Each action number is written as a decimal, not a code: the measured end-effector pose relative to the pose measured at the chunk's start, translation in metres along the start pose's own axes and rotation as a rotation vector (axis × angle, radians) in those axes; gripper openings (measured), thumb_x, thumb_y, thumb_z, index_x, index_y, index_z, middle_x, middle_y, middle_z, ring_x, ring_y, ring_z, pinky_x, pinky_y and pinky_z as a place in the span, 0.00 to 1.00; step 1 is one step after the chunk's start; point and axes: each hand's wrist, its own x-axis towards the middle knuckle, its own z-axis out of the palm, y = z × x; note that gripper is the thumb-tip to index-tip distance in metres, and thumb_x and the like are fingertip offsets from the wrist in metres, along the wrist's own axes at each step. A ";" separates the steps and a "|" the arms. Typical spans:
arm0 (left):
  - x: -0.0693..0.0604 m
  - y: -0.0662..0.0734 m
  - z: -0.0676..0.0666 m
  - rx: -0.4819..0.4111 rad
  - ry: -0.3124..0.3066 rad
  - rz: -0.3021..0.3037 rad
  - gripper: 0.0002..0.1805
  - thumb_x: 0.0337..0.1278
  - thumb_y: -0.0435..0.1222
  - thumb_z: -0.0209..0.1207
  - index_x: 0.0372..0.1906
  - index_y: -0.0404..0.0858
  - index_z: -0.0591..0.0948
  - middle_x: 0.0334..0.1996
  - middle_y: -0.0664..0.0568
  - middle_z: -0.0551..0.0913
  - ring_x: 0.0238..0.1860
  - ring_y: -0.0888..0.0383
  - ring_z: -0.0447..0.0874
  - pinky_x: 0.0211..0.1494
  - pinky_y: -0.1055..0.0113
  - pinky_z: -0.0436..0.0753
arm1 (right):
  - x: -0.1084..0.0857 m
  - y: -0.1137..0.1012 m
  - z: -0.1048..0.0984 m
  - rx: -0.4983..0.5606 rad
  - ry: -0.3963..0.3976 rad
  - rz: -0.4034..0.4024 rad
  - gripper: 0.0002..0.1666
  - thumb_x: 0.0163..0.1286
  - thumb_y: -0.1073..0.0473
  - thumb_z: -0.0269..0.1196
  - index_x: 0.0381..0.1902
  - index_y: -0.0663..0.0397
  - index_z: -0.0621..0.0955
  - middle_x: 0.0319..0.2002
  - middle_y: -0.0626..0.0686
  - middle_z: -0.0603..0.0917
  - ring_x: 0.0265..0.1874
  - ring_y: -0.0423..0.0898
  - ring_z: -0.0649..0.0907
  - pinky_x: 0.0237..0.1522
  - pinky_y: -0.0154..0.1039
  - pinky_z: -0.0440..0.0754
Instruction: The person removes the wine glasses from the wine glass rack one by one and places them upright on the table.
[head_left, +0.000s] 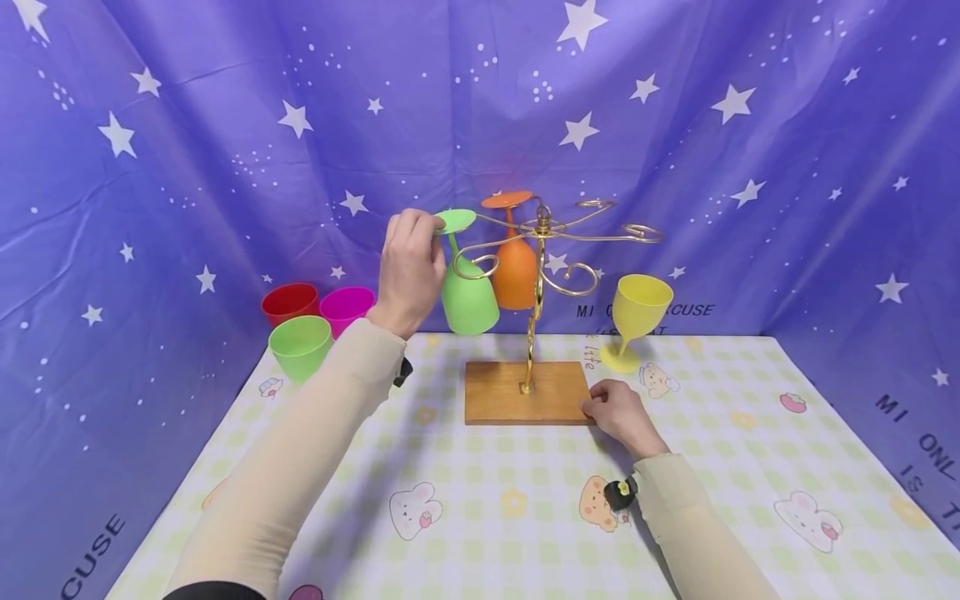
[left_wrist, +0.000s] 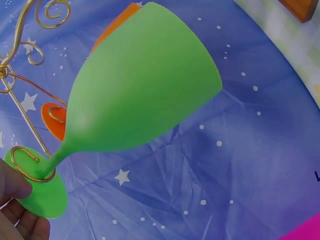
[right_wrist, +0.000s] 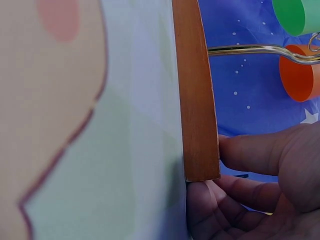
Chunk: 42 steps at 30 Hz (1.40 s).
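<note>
1. Here, the left hand point(head_left: 411, 267) pinched the foot of the green goblet point(head_left: 470, 302) between thumb and fingers.
2. That goblet hung upside down, its stem inside a curl of the gold rack point(head_left: 542, 227), its bowl below the fingers.
3. The right hand point(head_left: 621, 415) gripped the wooden base point(head_left: 501, 402) at its near right corner.
4. Behind the green goblet, an orange goblet point(head_left: 515, 279) hung inverted.
5. Farther out, a yellow goblet point(head_left: 643, 308) stood upright on the surface point(head_left: 510, 542); a red cup point(head_left: 291, 302), magenta cup point(head_left: 348, 305) and second green cup point(head_left: 300, 348) clustered leftward.

Left wrist view — orange goblet point(left_wrist: 60, 129) mostly hidden behind green goblet point(left_wrist: 145, 80), magenta cup point(left_wrist: 306, 229) cut off
</note>
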 end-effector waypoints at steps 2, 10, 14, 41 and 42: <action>0.001 0.000 0.001 0.008 -0.003 0.004 0.09 0.48 0.18 0.54 0.34 0.29 0.79 0.34 0.41 0.76 0.39 0.43 0.73 0.47 0.57 0.73 | 0.000 0.000 0.000 0.000 0.001 -0.001 0.15 0.63 0.61 0.60 0.44 0.66 0.77 0.39 0.60 0.80 0.35 0.52 0.77 0.34 0.42 0.76; 0.003 0.000 0.002 0.023 -0.006 0.028 0.09 0.46 0.19 0.54 0.33 0.30 0.80 0.32 0.42 0.77 0.37 0.44 0.73 0.45 0.56 0.73 | 0.000 0.001 -0.001 0.004 -0.001 -0.009 0.15 0.63 0.61 0.61 0.44 0.66 0.77 0.39 0.60 0.80 0.34 0.51 0.77 0.33 0.41 0.76; 0.004 0.001 0.003 0.031 0.000 0.039 0.09 0.46 0.19 0.54 0.33 0.30 0.80 0.31 0.42 0.77 0.36 0.43 0.73 0.44 0.56 0.73 | -0.001 0.001 -0.002 0.007 0.000 -0.009 0.15 0.63 0.61 0.61 0.44 0.66 0.77 0.38 0.59 0.80 0.34 0.51 0.77 0.33 0.41 0.75; 0.018 -0.001 0.011 0.049 0.012 0.002 0.08 0.48 0.19 0.56 0.32 0.29 0.82 0.27 0.44 0.75 0.35 0.45 0.74 0.42 0.57 0.75 | 0.001 0.002 0.000 -0.006 0.009 -0.003 0.15 0.63 0.60 0.60 0.44 0.65 0.77 0.39 0.59 0.80 0.35 0.51 0.77 0.34 0.41 0.76; 0.018 -0.001 0.011 0.049 0.010 -0.005 0.08 0.48 0.19 0.56 0.32 0.29 0.82 0.27 0.44 0.75 0.35 0.45 0.74 0.42 0.57 0.75 | 0.001 0.002 0.000 -0.005 0.010 -0.005 0.15 0.63 0.60 0.61 0.44 0.65 0.77 0.40 0.59 0.80 0.35 0.51 0.77 0.34 0.42 0.76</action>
